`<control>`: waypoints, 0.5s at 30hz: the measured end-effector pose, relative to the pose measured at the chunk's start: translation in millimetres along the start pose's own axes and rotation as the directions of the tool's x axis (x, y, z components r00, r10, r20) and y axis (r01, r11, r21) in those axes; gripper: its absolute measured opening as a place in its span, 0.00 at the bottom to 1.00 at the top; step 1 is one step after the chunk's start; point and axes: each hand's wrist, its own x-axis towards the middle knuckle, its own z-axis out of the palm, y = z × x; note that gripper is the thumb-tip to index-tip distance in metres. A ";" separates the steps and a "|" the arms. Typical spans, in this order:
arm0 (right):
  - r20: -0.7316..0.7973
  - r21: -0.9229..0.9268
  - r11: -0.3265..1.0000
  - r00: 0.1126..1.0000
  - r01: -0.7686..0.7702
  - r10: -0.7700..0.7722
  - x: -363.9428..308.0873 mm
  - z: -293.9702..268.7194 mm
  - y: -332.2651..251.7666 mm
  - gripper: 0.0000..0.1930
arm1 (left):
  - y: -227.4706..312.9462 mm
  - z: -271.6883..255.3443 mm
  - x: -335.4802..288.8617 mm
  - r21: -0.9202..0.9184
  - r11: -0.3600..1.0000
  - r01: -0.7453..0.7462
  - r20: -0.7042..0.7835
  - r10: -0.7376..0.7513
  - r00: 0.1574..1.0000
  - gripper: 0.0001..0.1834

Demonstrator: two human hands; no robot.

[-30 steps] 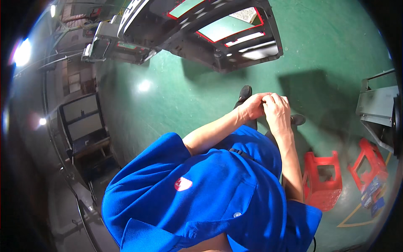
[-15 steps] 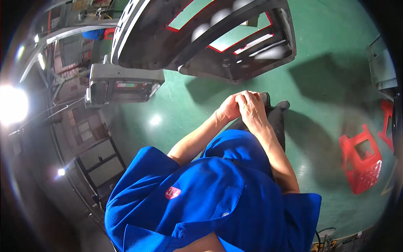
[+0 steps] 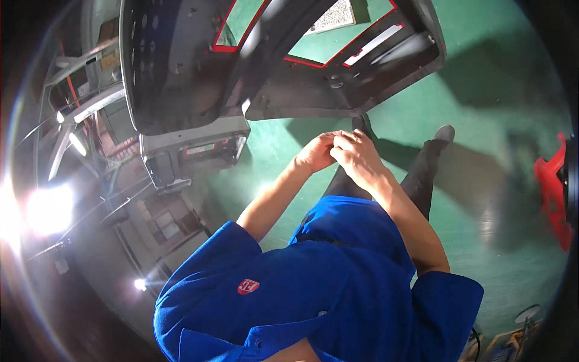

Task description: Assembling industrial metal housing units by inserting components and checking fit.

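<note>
In front of my waist, my left hand (image 3: 317,151) and my right hand (image 3: 358,159) meet at the fingertips, with the fingers of both curled in. Anything pinched between them is too small or too hidden to make out. Just beyond my hands rises a large dark grey moulded panel (image 3: 301,99) with rectangular cut-outs edged in red. Neither hand touches the panel. Green floor shows through its openings.
Behind the panel's left part stands another, pale-topped housing (image 3: 199,142) with a similar opening. A red plastic stool (image 3: 553,196) is at the far right on the green floor (image 3: 464,241). Bright lamps (image 3: 49,208) and metal frames line the left side.
The big panel now looms larger and further left in view. My feet have come apart in a step, and the stool has slid toward the right rim. My hands stay joined.
</note>
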 end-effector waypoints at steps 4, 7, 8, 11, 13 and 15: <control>-0.232 0.495 0.807 0.846 -0.323 0.481 27.9 22.3 1.8 0.04 | 66.4 -30.9 -6.8 0.362 0.907 0.217 0.035 -0.245 0.969 0.13; -0.325 0.806 0.534 0.565 -0.253 0.758 27.5 51.0 59.5 0.03 | 98.8 -48.5 -0.5 0.596 0.744 0.303 -0.064 -0.332 0.941 0.12; -0.342 0.857 0.477 0.479 -0.193 0.809 27.8 63.6 86.2 0.03 | 105.8 -49.1 0.2 0.667 0.696 0.267 0.008 -0.364 0.931 0.12; -0.292 0.938 0.335 0.321 -0.087 0.901 50.9 82.2 140.4 0.05 | 110.8 -53.3 4.3 0.643 0.701 0.309 -0.003 -0.401 0.916 0.11; -0.260 0.964 0.267 0.263 0.012 0.929 64.6 90.6 168.0 0.06 | 111.3 -55.9 4.3 0.638 0.706 0.307 -0.012 -0.390 0.921 0.09; -0.262 0.957 0.224 0.217 0.183 0.940 80.2 101.8 186.1 0.06 | 108.4 -61.3 3.3 0.626 0.720 0.301 -0.012 -0.378 0.926 0.09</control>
